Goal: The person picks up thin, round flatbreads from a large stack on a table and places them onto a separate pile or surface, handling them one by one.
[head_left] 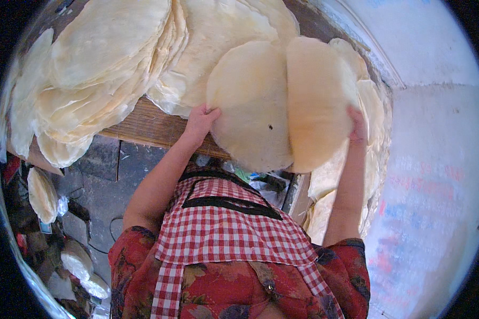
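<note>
My left hand (202, 121) pinches the left edge of a thin, round, pale flatbread-like sheet (249, 107), which shows a small dark spot. My right hand (357, 124) is at the outer edge of another such sheet (317, 103), more orange in tone and slightly blurred. The two meet along a straight vertical line; whether they are one folded sheet or two overlapping ones, I cannot tell. Both are held up over the front edge of the wooden table (155, 125). Behind them lie larger pale sheets (227, 36) spread on the table.
A thick stack of sheets (107, 44) overhangs the table at the left. More sheets (371, 111) line the right side beside a pale wall (435, 143) with red and blue marks. Wrapped round bundles (76, 259) are low at the left, near the dark floor (137, 163).
</note>
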`<state>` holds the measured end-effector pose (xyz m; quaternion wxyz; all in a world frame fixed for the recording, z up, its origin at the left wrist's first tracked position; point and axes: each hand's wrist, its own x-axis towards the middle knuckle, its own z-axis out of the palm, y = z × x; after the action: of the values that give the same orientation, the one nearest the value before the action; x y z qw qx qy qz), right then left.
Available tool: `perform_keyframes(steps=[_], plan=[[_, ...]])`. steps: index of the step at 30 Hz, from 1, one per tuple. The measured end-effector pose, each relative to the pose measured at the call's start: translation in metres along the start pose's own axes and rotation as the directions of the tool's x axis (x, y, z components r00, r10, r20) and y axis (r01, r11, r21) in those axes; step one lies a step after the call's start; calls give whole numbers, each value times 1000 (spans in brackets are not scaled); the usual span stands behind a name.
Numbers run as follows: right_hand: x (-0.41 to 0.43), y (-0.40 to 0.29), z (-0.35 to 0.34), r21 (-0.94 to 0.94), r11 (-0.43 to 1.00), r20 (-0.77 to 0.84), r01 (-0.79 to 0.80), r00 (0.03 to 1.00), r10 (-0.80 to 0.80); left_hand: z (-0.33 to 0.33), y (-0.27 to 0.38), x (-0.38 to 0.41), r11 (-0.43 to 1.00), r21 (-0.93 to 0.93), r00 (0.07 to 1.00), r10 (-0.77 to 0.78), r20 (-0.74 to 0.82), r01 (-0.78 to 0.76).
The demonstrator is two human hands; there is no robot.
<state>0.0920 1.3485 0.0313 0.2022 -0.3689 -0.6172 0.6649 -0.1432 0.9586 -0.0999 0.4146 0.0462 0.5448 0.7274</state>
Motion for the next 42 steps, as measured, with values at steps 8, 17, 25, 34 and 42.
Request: perform_keyframes(steps=[8, 17, 25, 34, 42], plan=[[-24, -219, -142, -132, 985, -2, 109, 994, -110, -3, -11, 2, 998, -57, 999, -40, -17, 39], [-43, -322, -12, -877, 416, 74, 239, 924, -375, 13, 8, -26, 984, 82, 985, 161, -56, -156], [-133, 22, 298, -842, 95, 533, 531, 846, -3, 22, 6, -41, 859, 414, 932, 358, -62, -302], [-135, 45, 284, -717, 322, 624, 618, 775, -96, 24, 7, -49, 959, 85, 963, 270, 0, -269], [-95, 22, 244, -762, 604, 362, 232, 927, 100, 19, 9, -50, 985, 14, 984, 174, 39, -174]])
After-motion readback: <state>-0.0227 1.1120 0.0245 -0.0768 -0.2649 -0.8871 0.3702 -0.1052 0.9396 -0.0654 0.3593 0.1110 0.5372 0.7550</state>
